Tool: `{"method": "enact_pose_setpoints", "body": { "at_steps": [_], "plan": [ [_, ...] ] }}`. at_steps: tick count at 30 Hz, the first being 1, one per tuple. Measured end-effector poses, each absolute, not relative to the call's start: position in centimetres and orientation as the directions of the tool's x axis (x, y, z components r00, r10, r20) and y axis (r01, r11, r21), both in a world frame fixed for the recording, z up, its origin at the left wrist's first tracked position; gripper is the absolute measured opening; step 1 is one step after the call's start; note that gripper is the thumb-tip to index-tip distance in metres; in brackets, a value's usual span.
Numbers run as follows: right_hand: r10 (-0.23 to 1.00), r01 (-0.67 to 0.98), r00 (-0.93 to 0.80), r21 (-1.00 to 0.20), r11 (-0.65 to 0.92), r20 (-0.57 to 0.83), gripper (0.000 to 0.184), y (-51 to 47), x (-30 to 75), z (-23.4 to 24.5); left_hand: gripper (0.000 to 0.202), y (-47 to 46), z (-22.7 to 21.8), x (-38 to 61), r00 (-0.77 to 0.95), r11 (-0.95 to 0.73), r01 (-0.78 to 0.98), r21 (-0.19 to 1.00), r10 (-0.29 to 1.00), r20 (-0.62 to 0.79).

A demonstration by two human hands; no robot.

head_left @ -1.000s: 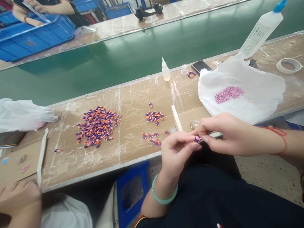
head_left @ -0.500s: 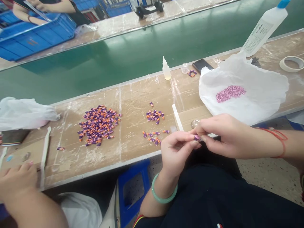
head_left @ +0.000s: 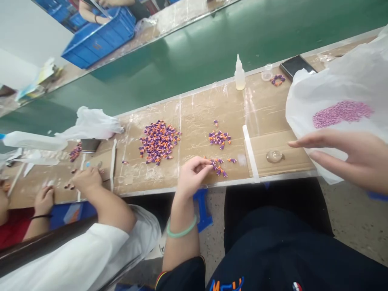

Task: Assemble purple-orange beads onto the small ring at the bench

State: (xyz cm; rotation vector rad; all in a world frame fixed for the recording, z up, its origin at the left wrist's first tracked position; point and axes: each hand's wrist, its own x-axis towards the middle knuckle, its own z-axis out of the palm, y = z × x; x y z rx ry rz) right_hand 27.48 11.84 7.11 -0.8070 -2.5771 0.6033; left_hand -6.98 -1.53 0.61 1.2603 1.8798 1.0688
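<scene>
My left hand, a green bangle on its wrist, is at the table's front with thumb and fingertips pinched together. Its tips touch the left side of a small cluster of purple-and-orange figurines; I cannot make out what is between them. My right hand hovers, thumb and fingers apart, at the near edge of the white sheet, holding nothing. Tiny pink pieces lie heaped on that sheet. Left of the right hand, a small clear dish rests on a cardboard piece.
A large figurine pile and a smaller group lie farther left. Along the back stand a dropper bottle, a ring of figurines and a phone. A co-worker's hand works at the left.
My hands have parted. The left has moved from the small purple piece pinched by both to the figurine cluster; the right has opened and moved right. The camera view has shifted left.
</scene>
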Motion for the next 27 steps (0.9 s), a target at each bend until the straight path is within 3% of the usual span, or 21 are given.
{"method": "enact_pose_setpoints", "body": {
  "at_steps": [3, 8, 14, 18, 21, 24, 27],
  "plan": [
    [0.640, 0.490, -0.737, -0.481, 0.727, 0.216, 0.020, 12.6, 28.7, 6.5, 0.011, -0.9, 0.5, -8.6, -0.319, 0.250, 0.599, 0.761, 0.946, -0.059],
    [0.682, 0.528, -0.693, -0.481, 0.700, 0.232, 0.021, 13.3, 29.5, 5.9, 0.015, 3.1, 0.8, -8.0, -0.439, 0.298, 0.711, 0.637, 0.896, 0.070],
    [0.808, 0.630, -0.553, -0.533, 0.565, 0.203, 0.021, 13.6, 31.4, 6.1, 0.006, 6.9, 1.0, -7.4, -0.409, 0.393, 0.813, 0.430, 0.911, -0.059],
    [0.886, 0.672, -0.435, -0.598, 0.437, 0.158, 0.021, 13.3, 32.2, 6.5, 0.018, 7.2, 1.8, -6.9, -0.348, 0.363, 0.898, 0.249, 0.932, -0.103],
    [0.919, 0.658, -0.363, -0.655, 0.371, 0.155, 0.020, 13.1, 32.2, 7.2, 0.025, 7.1, 2.1, -7.1, -0.297, 0.324, 0.927, 0.187, 0.942, -0.158],
    [0.940, 0.657, -0.294, -0.678, 0.330, 0.173, 0.020, 12.8, 32.3, 7.7, 0.020, 6.9, 2.0, -7.7, -0.263, 0.291, 0.945, 0.148, 0.948, -0.181],
    [0.948, 0.649, -0.237, -0.691, 0.317, 0.212, 0.018, 12.8, 32.8, 7.5, 0.021, 6.3, 2.0, -8.1, -0.224, 0.237, 0.946, 0.219, 0.971, -0.082]
  ]
}}
